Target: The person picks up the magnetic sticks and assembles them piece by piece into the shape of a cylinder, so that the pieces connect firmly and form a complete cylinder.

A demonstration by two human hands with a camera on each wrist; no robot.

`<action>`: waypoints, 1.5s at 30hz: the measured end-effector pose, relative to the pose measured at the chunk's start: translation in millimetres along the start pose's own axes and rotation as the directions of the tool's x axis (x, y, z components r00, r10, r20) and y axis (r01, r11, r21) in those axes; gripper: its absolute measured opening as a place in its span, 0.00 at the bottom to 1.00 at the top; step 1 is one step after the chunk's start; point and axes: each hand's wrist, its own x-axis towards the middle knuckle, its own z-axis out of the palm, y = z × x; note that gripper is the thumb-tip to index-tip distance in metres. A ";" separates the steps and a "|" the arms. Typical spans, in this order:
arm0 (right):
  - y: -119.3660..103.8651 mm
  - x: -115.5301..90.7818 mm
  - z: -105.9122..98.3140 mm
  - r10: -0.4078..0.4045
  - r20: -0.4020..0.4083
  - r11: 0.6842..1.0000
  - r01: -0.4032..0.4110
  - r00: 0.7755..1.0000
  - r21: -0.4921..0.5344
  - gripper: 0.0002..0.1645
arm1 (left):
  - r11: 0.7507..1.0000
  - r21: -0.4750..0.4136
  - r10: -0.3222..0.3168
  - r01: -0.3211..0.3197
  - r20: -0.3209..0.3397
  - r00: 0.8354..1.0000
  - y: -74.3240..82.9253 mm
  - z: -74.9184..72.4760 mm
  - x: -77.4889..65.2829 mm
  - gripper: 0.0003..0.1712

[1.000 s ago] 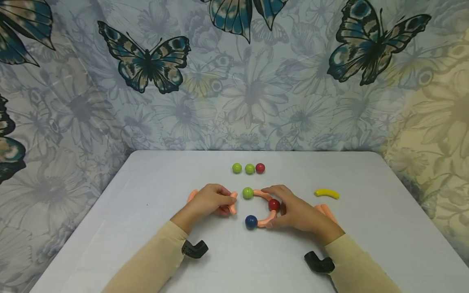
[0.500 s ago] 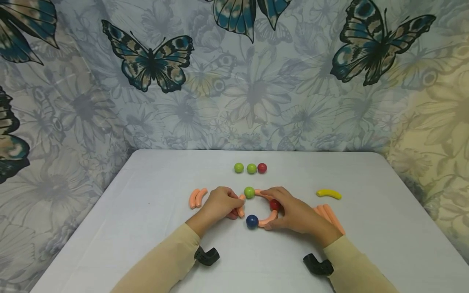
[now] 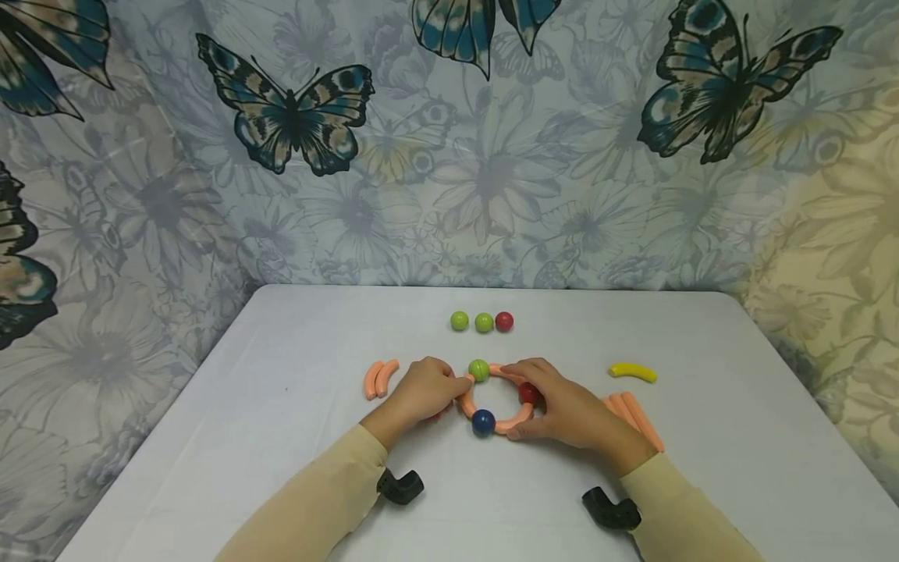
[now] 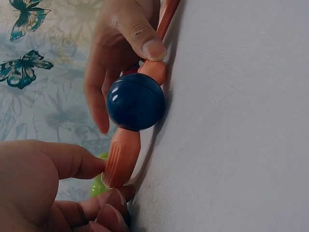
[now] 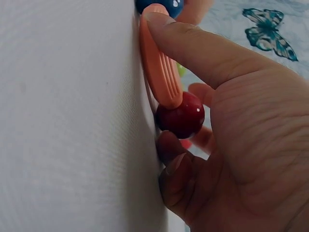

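A ring of curved orange sticks and balls lies on the white table (image 3: 281,476). Its balls are a green ball (image 3: 479,370), a blue ball (image 4: 135,102) and a red ball (image 5: 181,115). With thumb and fingers my left hand (image 3: 425,390) pinches a curved orange stick (image 4: 121,158) on the ring's left side, its one end against the blue ball. Around the right side curls my right hand (image 3: 562,402), thumb on another curved orange stick (image 5: 161,67) between blue and red balls, fingers at the red ball. A third curved stick (image 3: 495,369) joins green to red, partly hidden.
Two green balls and a red ball (image 3: 504,321) sit in a row behind the ring. Two curved orange sticks (image 3: 381,379) lie left. On the right are a yellow curved stick (image 3: 633,372) and several straight orange sticks (image 3: 635,417), partly behind the right hand. Patterned cloth hangs behind.
My left hand has moved right with the curved orange stick, from apart to between the green and blue balls, where it now meets the ring. My right hand has stayed at the ring.
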 end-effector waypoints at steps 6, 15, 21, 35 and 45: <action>-0.2 0.1 0.3 -0.015 -0.007 1.000 0.015 1.000 -0.004 0.55 | 0.995 0.092 0.040 -0.039 -0.011 0.999 -0.1 -1.7 -0.5 0.22; 6.7 2.4 -1.1 0.024 -0.040 0.995 -0.020 0.999 0.093 0.43 | 0.989 0.136 0.065 -0.058 -0.043 0.997 -5.0 -1.8 1.1 0.19; 9.4 3.7 -2.7 0.053 -0.026 0.998 -0.051 0.998 0.043 0.42 | 0.994 0.101 0.043 -0.038 -0.051 0.998 -6.6 -2.5 1.6 0.18; 7.9 3.4 -4.6 0.050 -0.031 0.997 -0.048 0.998 0.061 0.40 | 0.997 0.076 0.033 -0.029 -0.058 0.998 -7.3 -2.2 -0.8 0.17; 8.2 3.4 -7.0 0.067 -0.052 0.995 -0.063 0.996 0.077 0.34 | 0.988 0.130 0.097 -0.081 -0.123 0.988 -14.5 -7.5 3.1 0.15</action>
